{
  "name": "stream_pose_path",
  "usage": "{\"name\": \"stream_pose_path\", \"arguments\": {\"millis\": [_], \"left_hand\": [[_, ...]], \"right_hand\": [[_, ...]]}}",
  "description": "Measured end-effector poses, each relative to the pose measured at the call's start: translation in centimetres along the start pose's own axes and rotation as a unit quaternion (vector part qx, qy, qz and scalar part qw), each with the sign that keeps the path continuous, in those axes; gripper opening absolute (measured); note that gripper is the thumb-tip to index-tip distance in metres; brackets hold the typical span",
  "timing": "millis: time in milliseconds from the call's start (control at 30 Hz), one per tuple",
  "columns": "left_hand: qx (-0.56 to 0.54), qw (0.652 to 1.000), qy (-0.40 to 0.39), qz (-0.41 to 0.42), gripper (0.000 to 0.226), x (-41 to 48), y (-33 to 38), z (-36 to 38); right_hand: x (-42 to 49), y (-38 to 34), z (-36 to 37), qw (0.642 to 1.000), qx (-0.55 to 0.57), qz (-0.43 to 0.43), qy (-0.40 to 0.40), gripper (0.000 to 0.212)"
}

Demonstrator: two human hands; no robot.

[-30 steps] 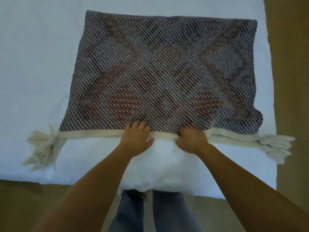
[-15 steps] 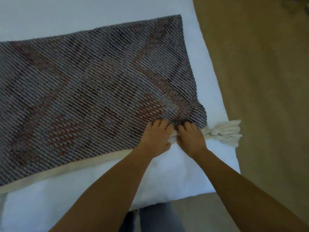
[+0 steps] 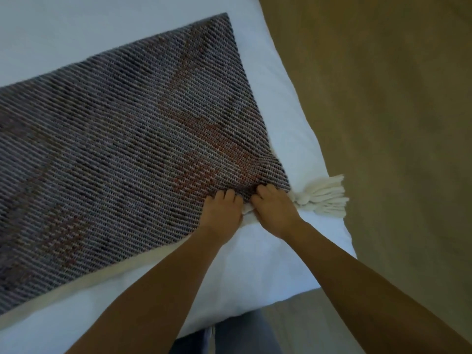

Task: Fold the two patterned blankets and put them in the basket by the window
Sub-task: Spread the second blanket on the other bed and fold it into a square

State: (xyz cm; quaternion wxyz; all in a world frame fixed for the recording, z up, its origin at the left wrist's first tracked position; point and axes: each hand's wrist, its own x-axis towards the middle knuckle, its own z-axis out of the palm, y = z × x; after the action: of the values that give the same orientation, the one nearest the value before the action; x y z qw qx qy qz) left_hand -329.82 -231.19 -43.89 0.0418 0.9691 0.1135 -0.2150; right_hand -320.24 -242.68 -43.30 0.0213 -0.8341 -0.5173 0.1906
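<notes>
moved | left hand (image 3: 223, 213), right hand (image 3: 275, 210) slid to blanket (image 3: 127, 149) corner by tassel (image 3: 324, 198) | fabric seemingly bunched between

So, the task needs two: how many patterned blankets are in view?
1. The patterned blanket lies on the white bed, left hand and right hand gripping its near right corner. Another may be off-frame.

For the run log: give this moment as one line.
stage: folding | left hand: grips patterned blanket edge | right hand: grips same edge beside tassel | surface: bed
</notes>
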Motion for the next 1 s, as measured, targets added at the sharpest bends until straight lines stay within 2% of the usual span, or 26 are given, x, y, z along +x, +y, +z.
{"name": "stream_pose_path", "arguments": {"millis": [67, 167, 200, 267, 333, 367, 400, 467, 500, 533, 633, 667, 733, 767, 833, 867, 933, 1000], "left_hand": [[-0.015, 1.0, 0.017, 0.022, 0.03, 0.0, 0.0, 0.2], [-0.034, 0.987, 0.008, 0.159, 0.032, -0.3, 0.0, 0.7], [-0.039, 0.981, -0.004, 0.188, 0.033, -0.3, 0.0, 0.6], [-0.059, 0.979, -0.006, 0.194, 0.034, 0.0, -0.1, 0.2], [-0.118, 0.981, 0.015, 0.152, 0.033, 0.8, -0.3, -0.4], [-0.16, 0.98, 0.027, 0.116, 0.031, 1.3, -0.4, -0.9], [-0.2, 0.976, 0.04, 0.075, 0.027, 2.0, -0.4, -1.4], [-0.246, 0.968, 0.06, 0.001, 0.025, 3.7, -0.5, -2.8], [-0.248, 0.967, 0.057, -0.024, 0.027, 4.6, -0.4, -3.4], [-0.246, 0.967, 0.042, -0.046, 0.03, 5.6, -0.3, -4.1], [-0.246, 0.963, -0.015, -0.111, 0.046, 8.3, 0.8, -5.8], [-0.255, 0.957, -0.027, -0.137, 0.053, 9.1, 1.3, -6.3], [-0.279, 0.942, -0.048, -0.183, 0.071, 10.5, 2.4, -7.0], [-0.285, 0.936, -0.057, -0.199, 0.081, 10.9, 2.8, -7.2], [-0.284, 0.931, -0.071, -0.216, 0.093, 11.4, 3.5, -7.4], [-0.281, 0.932, -0.071, -0.22, 0.091, 11.5, 3.6, -7.3], [-0.275, 0.934, -0.043, -0.224, 0.069, 11.3, 3.3, -7.3], [-0.295, 0.929, 0.004, -0.222, 0.043, 11.0, 2.2, -7.3]], "right_hand": [[0.6, 0.1, -0.4, 0.998, -0.016, 0.035, -0.057, 0.009], [0.7, 0.9, -0.8, 0.97, 0.036, 0.166, -0.174, 0.018], [0.6, 1.0, -1.0, 0.961, 0.028, 0.179, -0.207, 0.019], [0.5, 1.2, -1.0, 0.952, 0.016, 0.161, -0.261, 0.02], [0.6, 1.6, -1.0, 0.947, 0.12, 0.168, -0.246, 0.024], [0.6, 1.9, -1.1, 0.943, 0.191, 0.193, -0.192, 0.024], [0.7, 2.3, -1.3, 0.937, 0.246, 0.226, -0.103, 0.021], [0.8, 3.3, -1.3, 0.919, 0.271, 0.276, 0.078, 0.014], [0.8, 3.6, -1.5, 0.915, 0.262, 0.289, 0.099, 0.02], [0.9, 4.0, -1.4, 0.915, 0.252, 0.307, 0.073, 0.029], [0.9, 4.5, -1.7, 0.892, 0.26, 0.351, -0.114, 0.042], [0.8, 4.4, -1.9, 0.874, 0.296, 0.35, -0.161, 0.037], [0.5, 3.7, -2.9, 0.84, 0.36, 0.326, -0.241, 0.014], [0.6, 2.8, -3.4, 0.831, 0.376, 0.306, -0.274, 0.017], [0.9, 0.7, -3.8, 0.828, 0.381, 0.296, -0.287, 0.029], [0.9, -0.2, -3.6, 0.823, 0.4, 0.297, -0.271, 0.029], [1.1, -1.9, -3.3, 0.821, 0.426, 0.318, -0.209, 0.028], [1.4, -3.1, -2.9, 0.842, 0.406, 0.323, -0.145, 0.033]]}}
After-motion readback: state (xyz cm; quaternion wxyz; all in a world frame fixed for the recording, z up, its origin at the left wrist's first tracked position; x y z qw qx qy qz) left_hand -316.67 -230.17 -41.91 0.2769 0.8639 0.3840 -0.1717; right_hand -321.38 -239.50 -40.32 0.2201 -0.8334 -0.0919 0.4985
